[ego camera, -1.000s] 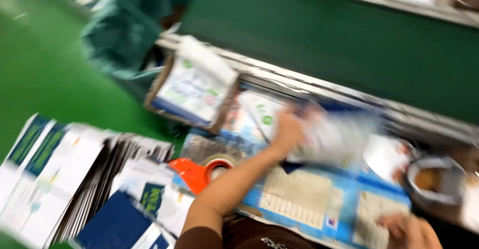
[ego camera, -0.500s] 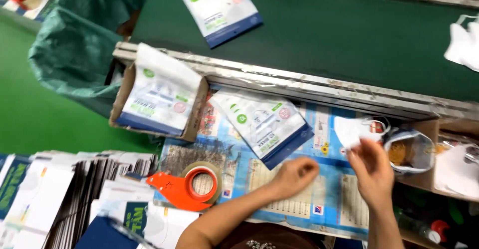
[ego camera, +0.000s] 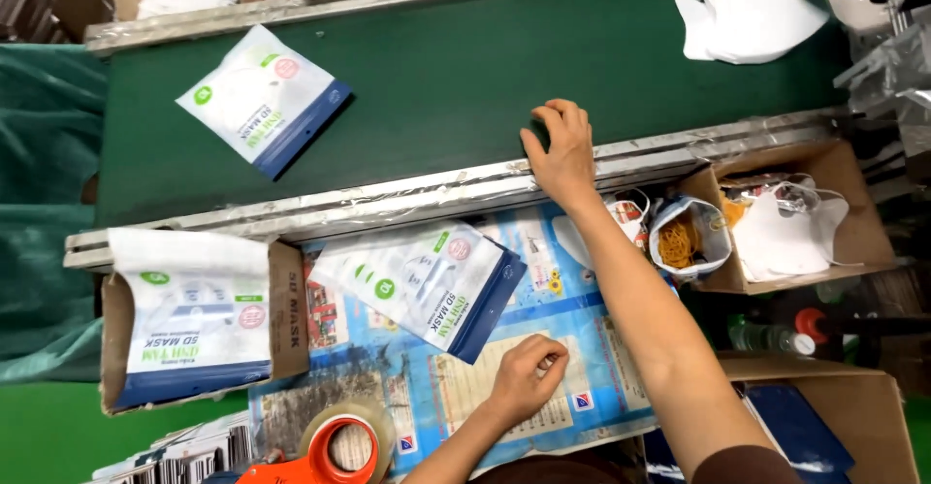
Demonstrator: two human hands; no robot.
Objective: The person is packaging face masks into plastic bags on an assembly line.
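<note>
Seen from the head camera, the right hand [ego camera: 561,149] reaches forward over the foil-taped rail [ego camera: 388,198] and lies palm down on the green conveyor belt [ego camera: 436,77], fingers spread and flat; whether anything sits under them cannot be told. The left hand [ego camera: 527,379] rests loosely curled on the worktop [ego camera: 582,348], fingertips tucked in, apparently holding nothing, though its palm is hidden.

One flat white-and-blue mask packet [ego camera: 262,96] lies alone on the belt, well apart from the right hand, placed as if sent off down the line. A stack of the same packets [ego camera: 422,285] lies just beside the left hand, within easy reach, and more fill an open cardboard box [ego camera: 194,314] to the left. An orange tape dispenser [ego camera: 335,450] sits at the near edge.

The worktop is covered with printed blue paper sheets, worn and smudged. To the right, a small bag of rubber bands [ego camera: 687,240] stands next to a cardboard tray of loose white masks [ego camera: 790,227]; another pile of masks [ego camera: 747,14] lies at the far side of the belt. Green cloth [ego camera: 44,203] hangs at the left.
</note>
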